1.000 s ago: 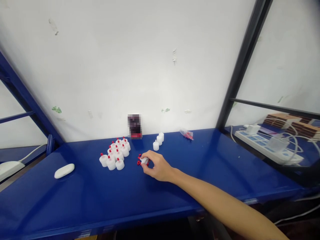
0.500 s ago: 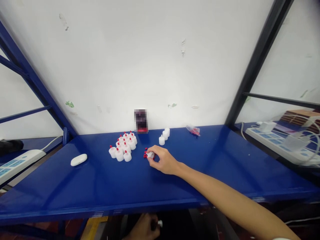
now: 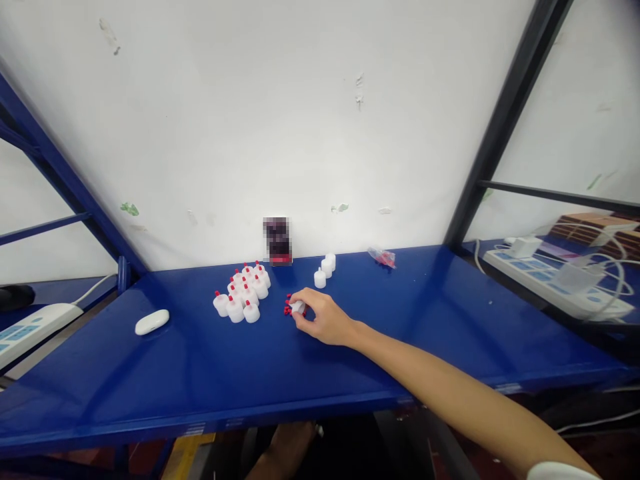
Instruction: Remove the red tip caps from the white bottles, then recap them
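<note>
Pale, near-white sleeve (image 3: 563, 471) is worn on right arm (image 3: 440, 383); only its smooth, curved edge is shown. Forearm, wrist and right hand (image 3: 325, 318) are left bare. Left hand (image 3: 296, 440) is bare too, partly shadowed. Sleeve fabric and markings can't be made out.

Flat blue metal tabletop (image 3: 200, 373); round white plastic caps with red tips (image 3: 235, 310); small red plastic pieces (image 3: 287, 311); white wall (image 3: 240, 120) with green patches; angled black metal post (image 3: 505, 127).
</note>
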Demonstrator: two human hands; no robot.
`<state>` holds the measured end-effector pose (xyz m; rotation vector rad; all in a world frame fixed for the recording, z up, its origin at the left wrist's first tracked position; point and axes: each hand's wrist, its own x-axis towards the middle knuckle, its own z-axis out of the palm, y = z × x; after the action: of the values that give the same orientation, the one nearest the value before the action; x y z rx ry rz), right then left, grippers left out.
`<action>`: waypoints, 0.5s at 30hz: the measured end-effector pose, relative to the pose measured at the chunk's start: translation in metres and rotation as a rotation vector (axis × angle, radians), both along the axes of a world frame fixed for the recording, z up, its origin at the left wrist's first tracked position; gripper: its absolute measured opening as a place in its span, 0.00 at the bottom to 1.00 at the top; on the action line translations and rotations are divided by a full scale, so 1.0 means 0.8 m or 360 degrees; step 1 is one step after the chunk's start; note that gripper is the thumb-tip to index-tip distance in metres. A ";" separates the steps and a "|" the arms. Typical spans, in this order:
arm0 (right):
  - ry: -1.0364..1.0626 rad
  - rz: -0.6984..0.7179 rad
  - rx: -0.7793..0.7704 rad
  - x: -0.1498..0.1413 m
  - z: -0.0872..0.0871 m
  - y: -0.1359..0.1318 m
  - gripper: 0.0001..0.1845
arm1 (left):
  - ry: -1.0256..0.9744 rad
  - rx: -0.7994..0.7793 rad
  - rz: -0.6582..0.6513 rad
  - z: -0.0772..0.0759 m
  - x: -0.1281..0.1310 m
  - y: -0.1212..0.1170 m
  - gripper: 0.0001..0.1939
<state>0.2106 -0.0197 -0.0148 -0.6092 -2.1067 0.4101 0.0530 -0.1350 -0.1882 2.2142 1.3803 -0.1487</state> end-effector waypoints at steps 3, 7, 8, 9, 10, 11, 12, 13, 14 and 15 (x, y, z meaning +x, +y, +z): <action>-0.0002 0.0003 -0.0005 0.001 0.001 0.000 0.12 | -0.0037 0.0008 0.0044 -0.001 0.002 0.000 0.20; -0.0008 0.0005 -0.0007 0.002 0.002 -0.001 0.12 | -0.0003 -0.0053 0.0034 0.018 -0.003 -0.004 0.20; -0.0009 0.0005 -0.0006 0.002 0.003 -0.001 0.12 | 0.0022 -0.0064 0.0021 0.027 -0.005 -0.006 0.19; -0.0008 0.0005 -0.0004 0.002 0.003 -0.001 0.12 | 0.0053 -0.0071 0.0008 0.038 -0.007 -0.007 0.19; -0.0009 0.0006 -0.0004 0.002 0.003 -0.001 0.12 | 0.0084 -0.0079 -0.0004 0.050 -0.008 -0.010 0.19; -0.0008 0.0008 -0.0004 0.002 0.003 -0.001 0.12 | 0.0107 -0.0097 -0.0016 0.064 -0.009 -0.012 0.20; -0.0008 0.0012 -0.0004 0.002 0.003 -0.001 0.12 | 0.0136 -0.0133 -0.0014 0.080 -0.010 -0.015 0.20; -0.0006 0.0016 -0.0005 0.002 0.003 -0.001 0.12 | 0.0146 -0.0196 -0.0020 0.098 -0.010 -0.018 0.19; -0.0006 0.0022 -0.0006 0.002 0.003 -0.001 0.12 | 0.0100 -0.0271 -0.0041 0.118 -0.010 -0.022 0.18; -0.0005 0.0027 -0.0008 0.002 0.003 -0.001 0.12 | 0.0065 -0.0345 -0.0054 0.140 -0.009 -0.027 0.17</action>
<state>0.2121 -0.0205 -0.0124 -0.5957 -2.1155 0.4242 0.0454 -0.1567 -0.0764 2.0651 1.2831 -0.3415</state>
